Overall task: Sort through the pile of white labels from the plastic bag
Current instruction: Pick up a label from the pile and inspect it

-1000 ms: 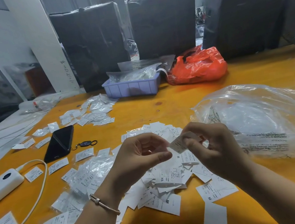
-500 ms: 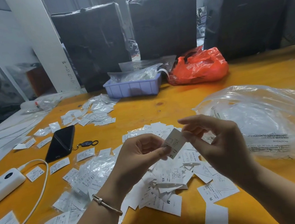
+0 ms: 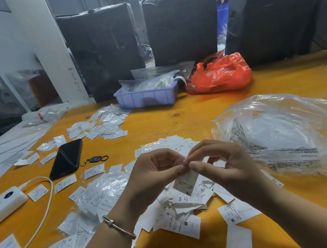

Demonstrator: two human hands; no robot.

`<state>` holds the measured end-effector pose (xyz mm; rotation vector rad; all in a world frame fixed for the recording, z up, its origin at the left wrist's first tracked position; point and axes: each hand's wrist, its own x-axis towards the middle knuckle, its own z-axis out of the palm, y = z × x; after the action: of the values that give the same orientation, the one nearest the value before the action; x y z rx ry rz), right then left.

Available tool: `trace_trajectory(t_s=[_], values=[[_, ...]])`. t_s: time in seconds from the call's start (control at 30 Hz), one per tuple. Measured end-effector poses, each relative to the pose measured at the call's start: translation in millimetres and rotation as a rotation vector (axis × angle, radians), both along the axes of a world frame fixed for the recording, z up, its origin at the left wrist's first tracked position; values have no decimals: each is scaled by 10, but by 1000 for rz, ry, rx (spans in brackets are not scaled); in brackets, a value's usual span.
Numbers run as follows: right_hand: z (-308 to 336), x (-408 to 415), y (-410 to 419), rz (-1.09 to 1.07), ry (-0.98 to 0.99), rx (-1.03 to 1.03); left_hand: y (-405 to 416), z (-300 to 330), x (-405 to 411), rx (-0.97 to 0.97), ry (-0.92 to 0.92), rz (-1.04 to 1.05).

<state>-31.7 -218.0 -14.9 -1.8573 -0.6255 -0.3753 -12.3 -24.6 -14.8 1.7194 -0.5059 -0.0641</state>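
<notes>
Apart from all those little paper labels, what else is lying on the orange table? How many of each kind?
Phone: 1
Key fob: 1
White power strip: 1
Lilac tray: 1
Red bag: 1
Large clear bag: 1
Total: 6

The left hand and right hand pinch one label between them.

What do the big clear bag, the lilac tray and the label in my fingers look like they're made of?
Clear bag: thin glossy plastic film, see-through, crinkled, with glare. Lilac tray: looks like rigid moulded plastic, matte, ribbed walls. Held label: white and printed, hanging fairly flat; probably paper or woven fabric, I cannot tell which.
</notes>
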Motion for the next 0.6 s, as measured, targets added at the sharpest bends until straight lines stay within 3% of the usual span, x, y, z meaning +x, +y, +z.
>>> trace_trajectory(t_s=[0.2,0.37,0.47,0.6], values=[[2,15,-22,-19,25,79,12,8,29,9,14,29],[7,2,12,-110,-188,-124,0,9,12,45,-15,14],[0,-12,19,-133,-190,-104,3,35,18,53,-25,80],[16,42,-84,-348,-176,-24,153,86,98,131,-11,214]])
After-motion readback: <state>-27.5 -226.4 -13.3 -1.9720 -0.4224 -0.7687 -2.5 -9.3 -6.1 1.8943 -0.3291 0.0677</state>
